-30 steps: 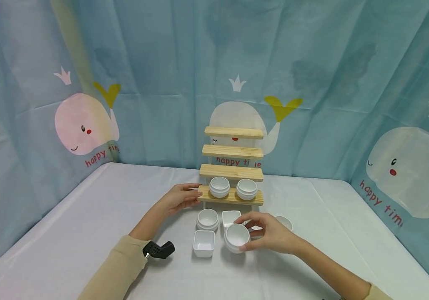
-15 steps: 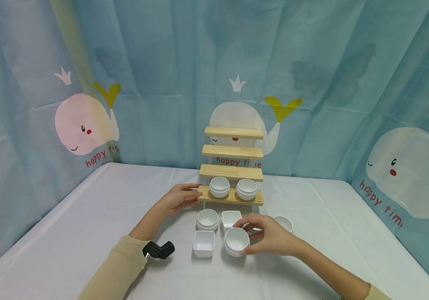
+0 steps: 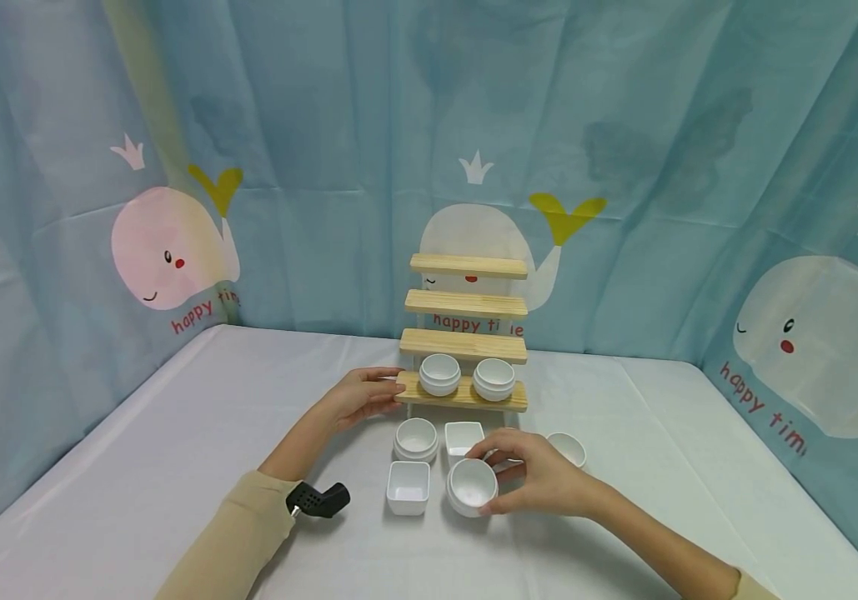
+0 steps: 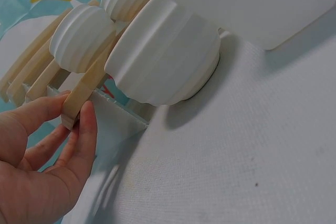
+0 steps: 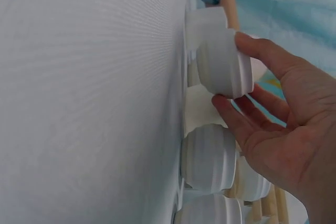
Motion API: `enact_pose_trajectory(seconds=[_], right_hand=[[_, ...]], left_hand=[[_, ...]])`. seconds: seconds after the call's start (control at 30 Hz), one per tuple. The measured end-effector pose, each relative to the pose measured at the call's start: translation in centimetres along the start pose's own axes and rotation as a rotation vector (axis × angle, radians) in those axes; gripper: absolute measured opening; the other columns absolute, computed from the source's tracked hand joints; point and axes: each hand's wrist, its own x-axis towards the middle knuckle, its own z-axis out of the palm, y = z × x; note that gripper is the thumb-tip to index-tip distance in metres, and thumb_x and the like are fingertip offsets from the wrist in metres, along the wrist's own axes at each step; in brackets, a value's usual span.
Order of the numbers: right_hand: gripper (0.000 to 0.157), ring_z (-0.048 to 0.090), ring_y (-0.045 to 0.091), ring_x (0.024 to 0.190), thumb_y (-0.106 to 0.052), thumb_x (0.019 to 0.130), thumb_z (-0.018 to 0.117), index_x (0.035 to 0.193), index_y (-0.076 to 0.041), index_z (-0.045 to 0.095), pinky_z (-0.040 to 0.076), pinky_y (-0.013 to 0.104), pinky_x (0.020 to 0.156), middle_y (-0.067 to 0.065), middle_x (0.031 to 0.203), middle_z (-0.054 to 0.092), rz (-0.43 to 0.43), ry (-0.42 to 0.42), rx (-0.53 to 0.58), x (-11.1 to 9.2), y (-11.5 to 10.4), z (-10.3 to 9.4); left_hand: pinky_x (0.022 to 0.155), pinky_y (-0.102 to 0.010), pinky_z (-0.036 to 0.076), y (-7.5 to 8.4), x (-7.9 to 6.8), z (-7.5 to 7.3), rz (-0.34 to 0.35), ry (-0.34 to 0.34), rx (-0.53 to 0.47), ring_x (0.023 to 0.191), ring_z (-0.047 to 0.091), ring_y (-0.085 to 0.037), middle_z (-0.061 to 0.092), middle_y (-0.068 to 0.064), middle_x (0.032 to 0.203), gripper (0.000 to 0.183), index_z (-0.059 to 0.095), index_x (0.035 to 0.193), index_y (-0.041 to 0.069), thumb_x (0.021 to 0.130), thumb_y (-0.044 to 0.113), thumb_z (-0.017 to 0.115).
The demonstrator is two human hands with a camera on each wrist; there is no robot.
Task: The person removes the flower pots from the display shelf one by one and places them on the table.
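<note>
My right hand (image 3: 541,475) grips a small round white bowl (image 3: 471,487) by its side, thumb and fingers spread around the rim. In the right wrist view that bowl (image 5: 223,64) is held just off the white cloth. My left hand (image 3: 359,398) pinches the left end of the lowest board on a tiered wooden display stand (image 3: 466,400); the left wrist view shows thumb and fingers on the board's tip (image 4: 79,100). Two round ribbed bowls, a left one (image 3: 439,375) and a right one (image 3: 494,379), sit on that lowest board.
Before the stand are another round bowl (image 3: 415,440), a square white dish (image 3: 408,487) and a second square dish (image 3: 463,437). A further bowl (image 3: 567,448) is partly hidden behind my right hand. Blue whale-print curtains (image 3: 308,208) surround the cloth-covered table (image 3: 248,400).
My right hand has brought the round bowl slightly nearer to me and lower. The left hand keeps its hold on the stand.
</note>
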Motion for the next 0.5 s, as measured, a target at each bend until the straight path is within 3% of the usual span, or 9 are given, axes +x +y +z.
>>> enact_pose_trajectory(seconds=[0.3, 0.5], right_hand=[[0.053, 0.071, 0.014, 0.107, -0.008, 0.078, 0.094, 0.124, 0.001, 0.07, 0.064, 0.027, 0.09, 0.019, 0.123, 0.064, 0.002, -0.007, -0.014, -0.1, -0.5, 0.09], [0.052, 0.07, 0.015, 0.107, -0.008, 0.078, 0.094, 0.124, 0.001, 0.07, 0.064, 0.027, 0.089, 0.018, 0.122, 0.063, -0.008, -0.01, -0.033, -0.15, -0.34, 0.2]], left_hand=[[0.081, -0.021, 0.064, -0.02, 0.14, -0.08, -0.006, 0.007, 0.001, 0.087, 0.07, -0.01, 0.066, -0.013, 0.116, 0.057, 0.044, 0.154, -0.01, 0.103, 0.001, 0.065], [0.081, -0.021, 0.064, 0.0, -0.28, -0.28, 0.034, -0.042, -0.015, 0.088, 0.071, -0.01, 0.068, -0.01, 0.111, 0.059, 0.046, 0.151, -0.012, 0.099, 0.005, 0.071]])
